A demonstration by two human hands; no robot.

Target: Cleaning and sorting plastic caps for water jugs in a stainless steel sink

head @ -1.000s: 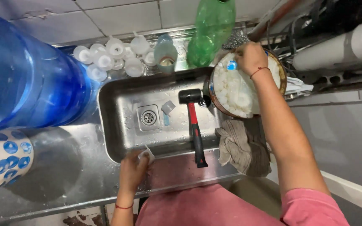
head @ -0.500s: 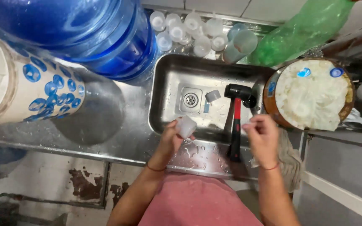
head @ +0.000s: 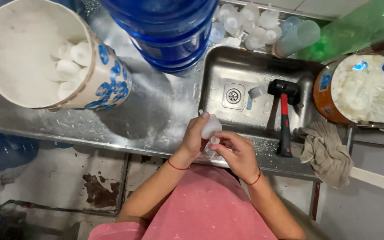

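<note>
White plastic cap (head: 210, 126): small, translucent, cup-shaped, pinched in left hand (head: 196, 135) over the desk's (head: 125, 124) front edge, at 7 o'clock from the sink drain (head: 233, 95). Right hand (head: 236, 153) closes fingertips on a smaller white piece (head: 214, 141) just below, hands touching.

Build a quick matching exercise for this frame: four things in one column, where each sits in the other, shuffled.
Things:
1. mallet
2. grey rag
3. white cap
4. big blue bottle

Places:
A. draped over the counter's front edge, right of the sink
B. held in the left hand, with the right hand beside it
C. lying in the sink
D. standing left of the sink

Pairs: 1-C, 2-A, 3-B, 4-D
</note>
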